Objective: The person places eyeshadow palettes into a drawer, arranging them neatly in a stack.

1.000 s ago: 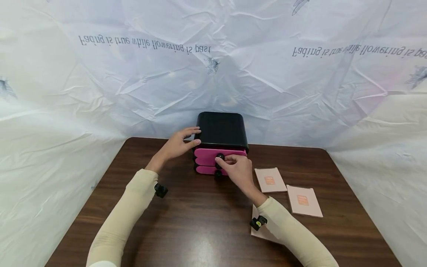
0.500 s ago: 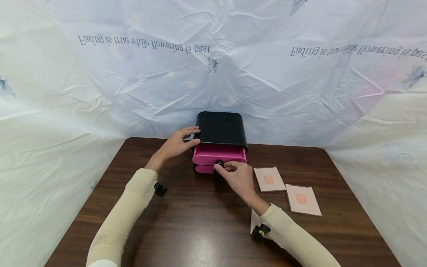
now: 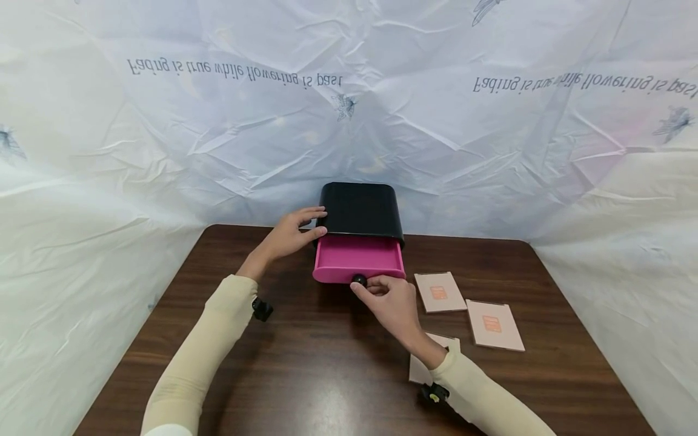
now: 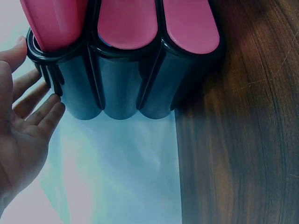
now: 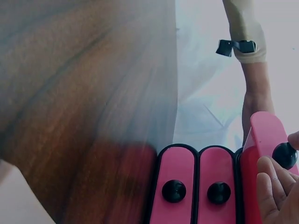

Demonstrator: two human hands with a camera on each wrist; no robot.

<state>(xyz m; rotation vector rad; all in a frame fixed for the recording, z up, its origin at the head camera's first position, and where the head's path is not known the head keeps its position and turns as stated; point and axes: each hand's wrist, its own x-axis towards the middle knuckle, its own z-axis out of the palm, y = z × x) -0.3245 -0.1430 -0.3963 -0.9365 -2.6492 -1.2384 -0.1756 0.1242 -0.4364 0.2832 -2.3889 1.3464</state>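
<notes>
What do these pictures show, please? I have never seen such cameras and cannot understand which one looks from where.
No machine here: these are a person's two bare hands. The wide pictures come from a camera on the head; the close ones from cameras on the wrists. The left hand touches the black cabinet. The right hand pinches the knob of the top drawer, which is pulled out. Three pale cases lie on the table, one partly hidden by the right arm.

Blk cabinet (image 3: 361, 209) upright, rear of tbl (image 3: 305, 351); pink top drawer (image 3: 335, 275) out, lower drawers (image 5: 216, 163) closed.
</notes>
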